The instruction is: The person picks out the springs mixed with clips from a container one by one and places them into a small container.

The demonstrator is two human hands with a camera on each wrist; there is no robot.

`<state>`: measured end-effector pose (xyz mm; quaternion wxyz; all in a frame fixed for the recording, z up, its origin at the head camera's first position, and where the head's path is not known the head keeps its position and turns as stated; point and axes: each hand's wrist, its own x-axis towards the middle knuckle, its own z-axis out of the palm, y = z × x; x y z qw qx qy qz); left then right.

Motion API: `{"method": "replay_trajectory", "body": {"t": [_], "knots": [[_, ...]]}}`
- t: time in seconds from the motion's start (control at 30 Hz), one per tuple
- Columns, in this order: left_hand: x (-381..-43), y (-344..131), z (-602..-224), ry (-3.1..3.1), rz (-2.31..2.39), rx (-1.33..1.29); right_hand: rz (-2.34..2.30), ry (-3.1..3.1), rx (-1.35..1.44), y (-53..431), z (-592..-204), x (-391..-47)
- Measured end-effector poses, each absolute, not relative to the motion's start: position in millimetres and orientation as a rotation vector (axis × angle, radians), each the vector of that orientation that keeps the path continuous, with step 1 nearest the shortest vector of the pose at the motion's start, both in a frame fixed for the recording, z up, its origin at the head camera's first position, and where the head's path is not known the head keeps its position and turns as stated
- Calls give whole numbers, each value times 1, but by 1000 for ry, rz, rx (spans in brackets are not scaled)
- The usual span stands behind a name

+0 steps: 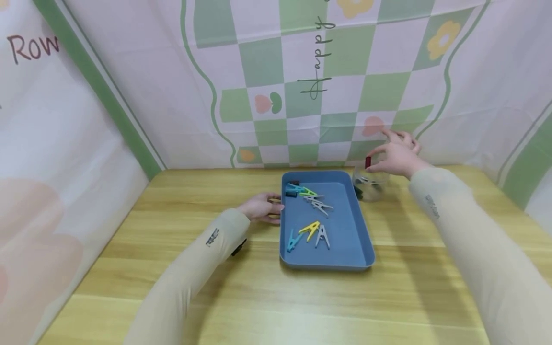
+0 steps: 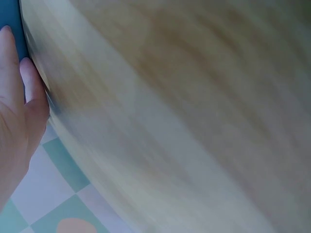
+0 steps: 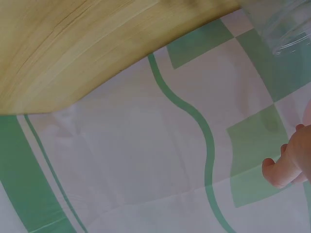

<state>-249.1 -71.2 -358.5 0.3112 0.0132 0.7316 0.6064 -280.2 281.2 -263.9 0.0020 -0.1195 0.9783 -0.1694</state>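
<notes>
My left hand (image 1: pixel 261 208) rests its fingers against the left side of a blue tray (image 1: pixel 345 239). In the left wrist view, those fingers (image 2: pixel 33 80) lie straight along the tray's wall (image 2: pixel 12 14). Clothespins lie in the tray: a yellow clothespin (image 1: pixel 310 229), a blue clothespin (image 1: pixel 294 240), a grey clothespin (image 1: pixel 322 236) and several more near the far left corner. Above a clear round container (image 1: pixel 374 191) at the tray's right, my right hand (image 1: pixel 398 155) pinches a small dark red piece (image 1: pixel 368 162) between thumb and index finger; its other fingers are raised.
Small dark things (image 1: pixel 358 192) show through the container's wall. Two black pieces (image 1: pixel 291 194) lie by the clothespins in the tray's far left corner. A checkered cloth (image 1: pixel 302 129) hangs behind the wooden table (image 1: pixel 207 306), close to the container and right hand.
</notes>
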Motion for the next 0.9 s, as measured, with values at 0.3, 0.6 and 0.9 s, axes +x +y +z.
{"method": "replay_trajectory", "body": {"t": [0.3,0.6,0.9], "knots": [[-246,-71,-355,1940,1588,42,-541,3054,-359,290,-266,-277],[-246,-71,-356,1939,1592,35,-555,3049,-345,291,-272,-277],[-246,-71,-355,1944,1589,26,-554,3038,-331,291,-273,-277]]}}
